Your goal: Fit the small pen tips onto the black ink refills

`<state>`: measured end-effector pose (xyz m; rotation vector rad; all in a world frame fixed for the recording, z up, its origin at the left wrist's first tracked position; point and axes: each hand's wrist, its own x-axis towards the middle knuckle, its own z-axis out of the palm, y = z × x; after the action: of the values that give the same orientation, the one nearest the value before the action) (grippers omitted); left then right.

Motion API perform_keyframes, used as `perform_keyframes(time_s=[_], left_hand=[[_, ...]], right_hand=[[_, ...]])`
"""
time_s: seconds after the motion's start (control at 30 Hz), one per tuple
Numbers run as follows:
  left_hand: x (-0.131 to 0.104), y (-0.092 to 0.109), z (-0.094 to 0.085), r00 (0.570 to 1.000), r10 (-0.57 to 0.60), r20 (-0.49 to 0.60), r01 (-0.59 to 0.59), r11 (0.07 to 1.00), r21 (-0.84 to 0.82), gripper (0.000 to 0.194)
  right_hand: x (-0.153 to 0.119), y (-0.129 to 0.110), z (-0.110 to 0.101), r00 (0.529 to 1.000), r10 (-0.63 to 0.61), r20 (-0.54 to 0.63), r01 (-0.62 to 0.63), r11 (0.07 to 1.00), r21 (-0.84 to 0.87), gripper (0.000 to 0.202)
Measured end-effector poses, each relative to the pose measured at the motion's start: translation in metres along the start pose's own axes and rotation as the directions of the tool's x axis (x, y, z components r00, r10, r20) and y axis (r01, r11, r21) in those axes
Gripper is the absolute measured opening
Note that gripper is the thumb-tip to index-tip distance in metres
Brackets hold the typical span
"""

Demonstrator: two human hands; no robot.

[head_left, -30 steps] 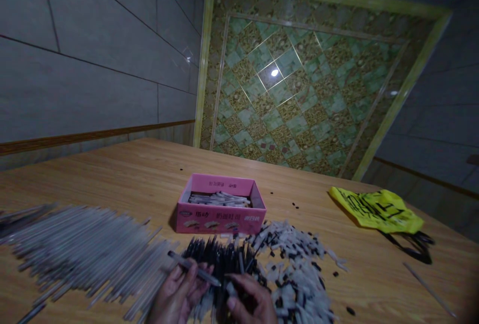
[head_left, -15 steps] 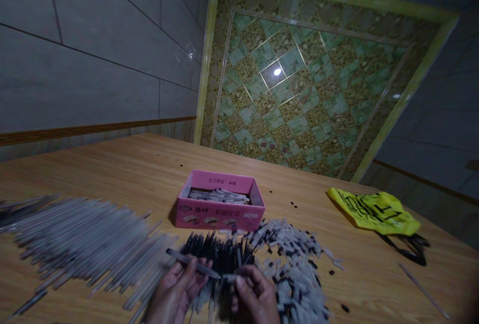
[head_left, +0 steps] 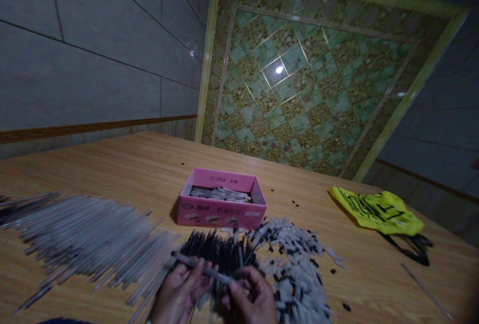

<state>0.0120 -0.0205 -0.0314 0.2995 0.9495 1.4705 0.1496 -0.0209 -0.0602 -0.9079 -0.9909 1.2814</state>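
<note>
My left hand (head_left: 183, 284) is closed round a slim grey pen (head_left: 190, 262) with a dark end, pinched between thumb and fingers and slanting down to the right. At its right end, my right hand (head_left: 252, 291) pinches a small translucent pen cap, now mostly hidden by the fingertips; cap and pen tip meet there. A thin grey stick (head_left: 240, 255) rises behind the right fingers; whether the hand holds it I cannot tell. Beneath both hands lies a heap of black-tipped pen parts (head_left: 209, 246). Loose translucent caps (head_left: 299, 284) are piled beside my right hand.
A pink open box (head_left: 220, 215) holding white pens (head_left: 220, 194) stands behind the dark heap. Many clear pen tubes (head_left: 93, 239) spread across the wooden table (head_left: 123, 164) at left. A yellow bag (head_left: 374, 212) with black straps lies at right, near a single thin rod (head_left: 426, 290).
The pen tip and the cap, a small gap apart before, have come together between my hands. The view has shifted slightly.
</note>
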Motion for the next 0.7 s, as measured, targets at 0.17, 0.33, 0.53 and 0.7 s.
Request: perform_keyframes(time_s=[0.17,0.33,0.53,0.7], left_hand=[[-0.005,0.001,0.003,1.0,0.0,-0.027,0.001,0.999,0.035,0.042],[-0.007,0.004,0.003,1.0,0.007,-0.023,-0.006,0.999,0.042,0.047],[-0.008,-0.001,0.003,0.996,0.088,0.011,-0.088,0.993,0.078,0.04],[-0.008,-0.002,0.001,0.99,0.139,0.036,-0.143,0.983,0.118,0.037]], right_hand=[[-0.001,0.006,-0.002,0.994,-0.11,-0.028,0.103,0.976,-0.19,0.033],[-0.001,0.008,-0.002,0.998,-0.064,0.004,0.064,0.989,-0.134,0.035],[-0.001,-0.009,-0.001,0.998,0.055,0.042,-0.055,0.998,-0.008,0.037],[-0.001,-0.019,-0.001,0.979,0.15,0.136,-0.16,0.985,0.067,0.037]])
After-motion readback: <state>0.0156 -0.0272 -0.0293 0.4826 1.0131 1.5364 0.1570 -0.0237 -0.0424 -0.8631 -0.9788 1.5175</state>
